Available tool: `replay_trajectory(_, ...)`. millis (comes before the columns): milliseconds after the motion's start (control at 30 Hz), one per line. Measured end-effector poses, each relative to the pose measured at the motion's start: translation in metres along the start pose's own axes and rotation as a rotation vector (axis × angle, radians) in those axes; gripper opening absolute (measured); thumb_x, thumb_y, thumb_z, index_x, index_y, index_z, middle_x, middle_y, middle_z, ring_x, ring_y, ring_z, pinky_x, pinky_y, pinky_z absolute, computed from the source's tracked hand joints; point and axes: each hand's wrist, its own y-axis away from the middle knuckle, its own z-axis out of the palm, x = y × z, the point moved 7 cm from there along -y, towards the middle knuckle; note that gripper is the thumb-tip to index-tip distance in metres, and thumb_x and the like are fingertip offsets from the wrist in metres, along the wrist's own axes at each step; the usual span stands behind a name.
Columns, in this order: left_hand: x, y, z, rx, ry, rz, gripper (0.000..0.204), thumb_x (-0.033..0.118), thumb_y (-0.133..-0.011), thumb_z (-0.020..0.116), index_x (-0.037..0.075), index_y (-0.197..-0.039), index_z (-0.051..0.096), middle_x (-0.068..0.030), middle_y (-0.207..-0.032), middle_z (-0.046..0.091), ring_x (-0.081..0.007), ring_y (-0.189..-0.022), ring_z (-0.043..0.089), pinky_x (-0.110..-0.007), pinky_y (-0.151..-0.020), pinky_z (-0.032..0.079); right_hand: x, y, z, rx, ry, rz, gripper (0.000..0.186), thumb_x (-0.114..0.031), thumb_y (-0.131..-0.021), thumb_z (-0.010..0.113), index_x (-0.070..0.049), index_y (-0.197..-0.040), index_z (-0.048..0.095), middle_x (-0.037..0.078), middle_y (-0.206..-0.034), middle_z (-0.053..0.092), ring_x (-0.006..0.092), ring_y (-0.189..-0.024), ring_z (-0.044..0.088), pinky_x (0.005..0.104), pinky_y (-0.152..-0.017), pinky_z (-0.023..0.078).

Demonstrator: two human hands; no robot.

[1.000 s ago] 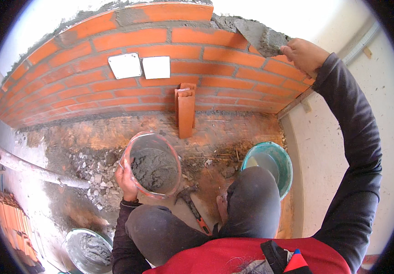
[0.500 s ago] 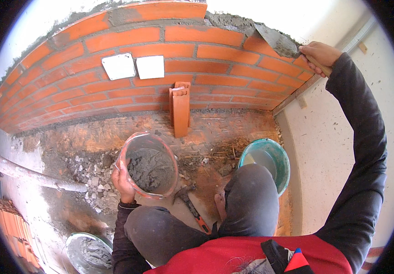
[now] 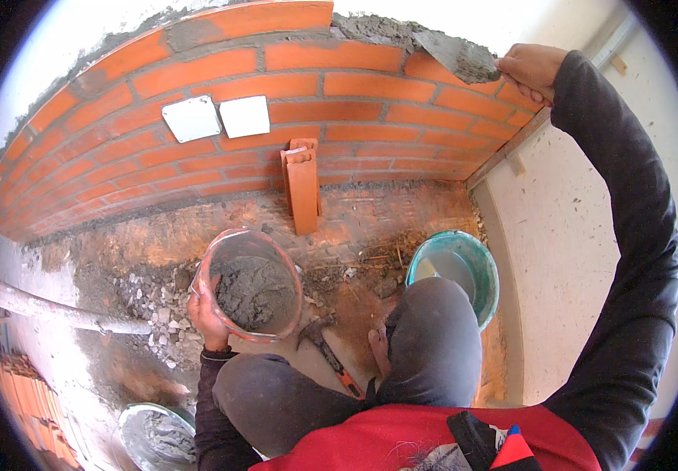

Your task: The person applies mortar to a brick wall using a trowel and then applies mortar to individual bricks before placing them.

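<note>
My left hand [image 3: 208,317] grips the left rim of a reddish bucket [image 3: 298,314] that holds grey wet mortar [image 3: 254,290]. Up at the right end of the brick wall [image 3: 331,86], my right hand [image 3: 533,72] is closed round the handle of a trowel [image 3: 464,60]. Its blade, smeared with mortar, touches the mortar bed [image 3: 374,33] on top of the upper course. Most of the handle is hidden by my fingers. Left of that bed, a topmost brick [image 3: 252,22] is set in place.
Two hollow bricks [image 3: 303,188] stand upright near the wall. A teal bucket [image 3: 486,271] with cloudy water sits by my right knee. A hammer [image 3: 329,357] lies between my legs. Rubble [image 3: 158,306], a pole [image 3: 64,308], another mortar bucket [image 3: 131,447] and stacked bricks [image 3: 36,404] are at left.
The view has shifted slightly, so the wall appears further left. My right hand and the trowel remain at the wall's top edge; my left hand still holds the bucket.
</note>
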Motion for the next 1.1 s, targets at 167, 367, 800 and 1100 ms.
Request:
replay_trajectory(167, 0.018, -0.004, 0.01, -0.016, -0.056, -0.024, 0.055, 0.032, -0.102, 0.039, -0.011, -0.135, 0.048, -0.016, -0.14, 0.05, -0.0251, -0.128, 0.046, -0.043, -0.106, 0.037, 0.02, 0.003, 0.013, 0.01, -0.345, 0.111, 0.042, -0.033, -0.102, 0.041, -0.009, -0.068, 0.05, -0.002, -0.047, 0.045, 0.0071, -0.032, 0.042, 0.0239, -0.027, 0.037)
replay_trajectory(367, 0.033, -0.004, 0.022, -0.074, -0.04, 0.016, 0.054, 0.03, -0.102, 0.037, -0.012, -0.136, 0.047, -0.0156, -0.14, 0.05, -0.0255, -0.129, 0.046, -0.044, -0.107, 0.036, 0.066, 0.004, 0.046, -0.024, -0.632, 0.118, 0.041, -0.037, -0.101, 0.044, -0.009, -0.071, 0.049, -0.002, -0.047, 0.044, 0.007, -0.031, 0.041, 0.0229, -0.027, 0.037)
replay_trajectory(800, 0.003, -0.004, 0.001, -0.075, -0.027, -0.031, 0.056, 0.031, -0.103, 0.036, -0.013, -0.135, 0.045, -0.0181, -0.137, 0.052, -0.0275, -0.126, 0.048, -0.042, -0.108, 0.035, 0.059, 0.012, 0.126, 0.477, -0.615, -0.107, 0.041, -0.037, -0.1, 0.048, -0.001, -0.08, 0.054, 0.015, -0.067, 0.059, 0.0299, -0.056, 0.059, 0.0421, -0.052, 0.046)
replay_trajectory(1100, 0.01, -0.005, -0.01, -0.069, -0.148, -0.024, 0.054, 0.033, -0.104, 0.034, -0.01, -0.131, 0.051, -0.0149, -0.125, 0.06, -0.0251, -0.112, 0.057, -0.039, -0.1, 0.041, 0.022, -0.012, 0.171, 0.726, -0.28, 0.042, 0.038, -0.035, -0.099, 0.049, 0.0, -0.086, 0.054, 0.026, -0.078, 0.064, 0.0481, -0.078, 0.061, 0.0566, -0.069, 0.047)
